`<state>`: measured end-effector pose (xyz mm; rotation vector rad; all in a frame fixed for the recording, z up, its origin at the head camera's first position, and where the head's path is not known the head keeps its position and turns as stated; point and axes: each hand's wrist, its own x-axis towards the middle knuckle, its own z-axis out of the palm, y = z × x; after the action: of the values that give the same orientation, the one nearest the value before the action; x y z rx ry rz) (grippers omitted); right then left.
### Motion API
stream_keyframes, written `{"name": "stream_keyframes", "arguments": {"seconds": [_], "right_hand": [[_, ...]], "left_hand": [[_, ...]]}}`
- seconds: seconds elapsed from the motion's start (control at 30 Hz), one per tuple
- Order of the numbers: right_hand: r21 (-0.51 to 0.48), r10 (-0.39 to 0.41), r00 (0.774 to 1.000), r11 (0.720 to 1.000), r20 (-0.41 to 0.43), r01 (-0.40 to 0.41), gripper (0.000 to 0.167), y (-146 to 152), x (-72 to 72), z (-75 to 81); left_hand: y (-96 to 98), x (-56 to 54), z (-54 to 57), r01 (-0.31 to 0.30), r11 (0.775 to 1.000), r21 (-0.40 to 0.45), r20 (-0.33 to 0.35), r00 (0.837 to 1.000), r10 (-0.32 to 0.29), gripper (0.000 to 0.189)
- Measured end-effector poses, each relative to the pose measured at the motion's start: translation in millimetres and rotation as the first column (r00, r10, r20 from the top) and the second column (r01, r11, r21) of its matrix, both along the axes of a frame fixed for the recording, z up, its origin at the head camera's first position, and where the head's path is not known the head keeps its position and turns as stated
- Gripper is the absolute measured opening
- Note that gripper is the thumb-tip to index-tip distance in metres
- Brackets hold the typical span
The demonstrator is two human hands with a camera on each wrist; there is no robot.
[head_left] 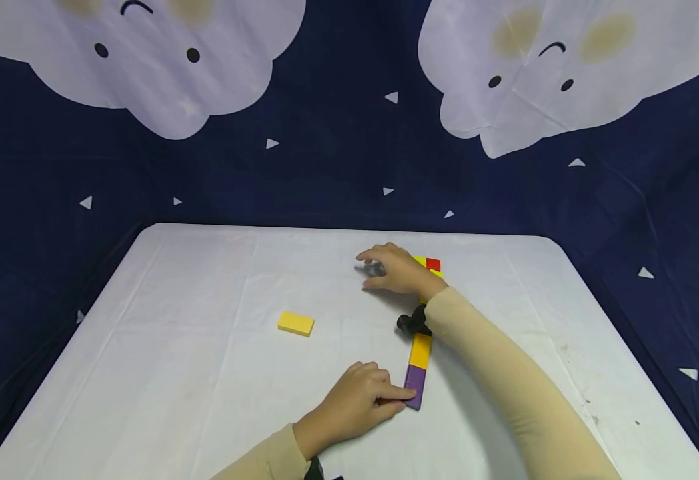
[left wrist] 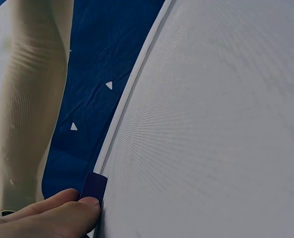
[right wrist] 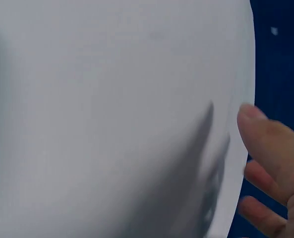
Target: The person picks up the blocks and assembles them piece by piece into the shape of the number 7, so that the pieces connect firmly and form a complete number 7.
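Note:
In the head view a row of flat blocks runs away from me. A purple block point(head_left: 415, 385) is at its near end, then an orange block point(head_left: 420, 351); a red block point(head_left: 433, 265) and yellow pieces point(head_left: 436, 273) show at the far end. My left hand point(head_left: 355, 402) rests its extended index finger on the purple block's near part, thumb beside it; the left wrist view shows these fingers at the purple block point(left wrist: 94, 186). Left of the row's far end, my right hand point(head_left: 399, 270) hovers, thumb and fingers spread. Beneath it lies a small, blurred greyish thing point(head_left: 376, 269), its kind unclear.
A loose yellow block point(head_left: 296, 323) lies on the white-covered table point(head_left: 175, 373), left of the row. The right forearm and black wrist camera point(head_left: 411, 323) hide the row's middle. A dark blue cloth point(head_left: 337, 173) with clouds hangs behind the table.

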<state>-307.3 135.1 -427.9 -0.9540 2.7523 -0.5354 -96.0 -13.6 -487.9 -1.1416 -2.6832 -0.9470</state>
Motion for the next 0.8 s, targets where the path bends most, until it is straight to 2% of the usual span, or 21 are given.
{"name": "stream_keyframes", "arguments": {"seconds": [0.17, 0.4, 0.6, 0.8], "right_hand": [[-0.01, 0.107, 0.99, 0.994, 0.096, -0.107, 0.062, -32, 16.9, 1.9], [-0.065, 0.254, 0.952, 0.967, 0.173, -0.246, 0.06, -65, 31.2, -1.1], [-0.057, 0.318, 0.921, 0.948, 0.224, -0.313, 0.059, -79, 36.0, -4.6], [-0.003, 0.344, 0.914, 0.936, 0.217, -0.352, 0.061, -84, 39.2, -4.1]], "left_hand": [[-0.9, -0.3, 0.8, 0.002, 1.0, 0.006, -0.002, 1.0, -0.002, 0.024], [-1.9, 0.6, 1.9, 0.003, 1.0, 0.02, -0.007, 1.0, -0.003, 0.024], [-1.9, 1.7, 2.5, 0.002, 1.0, 0.021, -0.018, 1.0, -0.002, 0.025], [-2.8, 2.1, 3.0, 0.004, 1.0, 0.007, -0.016, 1.0, -0.004, 0.026]]}}
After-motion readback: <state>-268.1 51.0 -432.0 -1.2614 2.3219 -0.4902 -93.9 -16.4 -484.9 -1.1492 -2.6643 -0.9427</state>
